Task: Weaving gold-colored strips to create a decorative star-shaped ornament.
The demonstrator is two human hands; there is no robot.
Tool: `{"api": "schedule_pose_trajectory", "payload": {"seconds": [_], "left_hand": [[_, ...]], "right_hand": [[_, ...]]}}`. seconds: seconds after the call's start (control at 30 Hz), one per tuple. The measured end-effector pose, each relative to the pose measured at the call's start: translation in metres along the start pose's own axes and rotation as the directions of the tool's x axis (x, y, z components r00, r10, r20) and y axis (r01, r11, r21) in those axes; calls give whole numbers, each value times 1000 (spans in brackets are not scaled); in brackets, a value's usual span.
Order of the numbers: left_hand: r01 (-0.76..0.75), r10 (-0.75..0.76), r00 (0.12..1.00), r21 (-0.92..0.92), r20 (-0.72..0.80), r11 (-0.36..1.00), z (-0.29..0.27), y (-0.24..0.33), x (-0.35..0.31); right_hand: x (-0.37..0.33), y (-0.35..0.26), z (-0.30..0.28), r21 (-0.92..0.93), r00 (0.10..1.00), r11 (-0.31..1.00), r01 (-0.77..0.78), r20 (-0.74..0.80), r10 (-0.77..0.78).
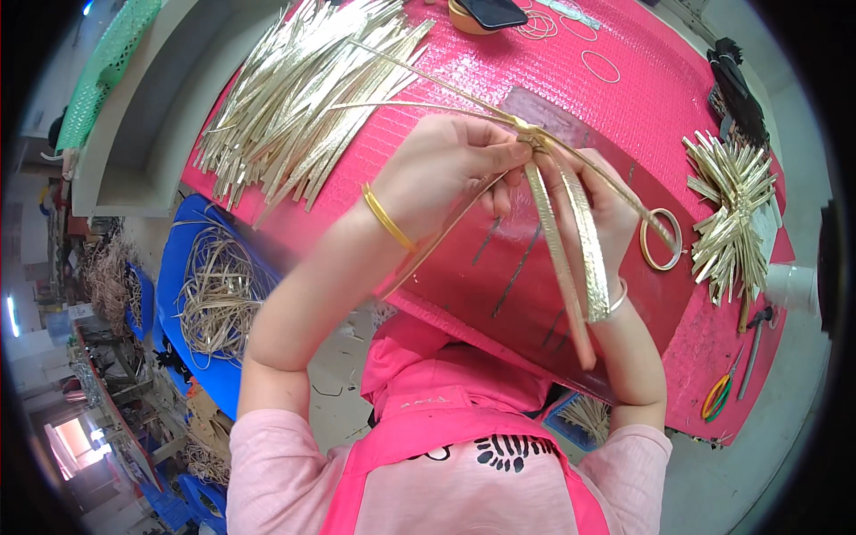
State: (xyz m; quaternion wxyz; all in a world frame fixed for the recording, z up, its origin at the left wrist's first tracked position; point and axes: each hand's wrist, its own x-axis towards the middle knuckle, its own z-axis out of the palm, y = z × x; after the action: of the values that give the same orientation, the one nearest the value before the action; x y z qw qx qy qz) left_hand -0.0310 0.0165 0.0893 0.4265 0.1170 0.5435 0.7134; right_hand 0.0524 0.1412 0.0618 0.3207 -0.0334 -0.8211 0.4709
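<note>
Several shiny gold strips cross in a small knot (533,135) held up above the dark red mat (473,276). My left hand (446,160) pinches the knot's near left side between thumb and fingertips. On the other side, my right hand (611,214) is closed around the strips just right of the knot, its fingers partly hidden behind them. Two long ends stretch away toward the far left. Other wide ends (584,241) hang down over my right palm and wrist, and one thin end trails below my left hand toward the forearm.
Loose gold strips (312,98) lie heaped at the far left of the pink table. At the right are a tied gold bundle (733,205), a tape roll (662,239), scissors (720,392) and a dark-headed tool (754,352). A blue bin (169,267) of scraps stands left.
</note>
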Motion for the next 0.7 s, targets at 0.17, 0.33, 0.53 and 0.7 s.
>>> {"api": "schedule_pose_trajectory", "payload": {"seconds": [0.17,0.33,0.53,0.7], "left_hand": [[-229,240,955,82,-172,970,9,-16,1],[-227,233,968,74,-92,971,11,-4,-3],[26,-42,999,396,32,918,-3,5,2],[-104,90,995,483,51,870,8,-3,1]], "right_hand": [[4,-3,-5,425,906,802,-420,255,339],[17,7,-22,543,713,462,-701,509,482],[17,12,-24,470,632,422,-775,579,515],[18,12,-22,318,886,842,-435,317,338]]}}
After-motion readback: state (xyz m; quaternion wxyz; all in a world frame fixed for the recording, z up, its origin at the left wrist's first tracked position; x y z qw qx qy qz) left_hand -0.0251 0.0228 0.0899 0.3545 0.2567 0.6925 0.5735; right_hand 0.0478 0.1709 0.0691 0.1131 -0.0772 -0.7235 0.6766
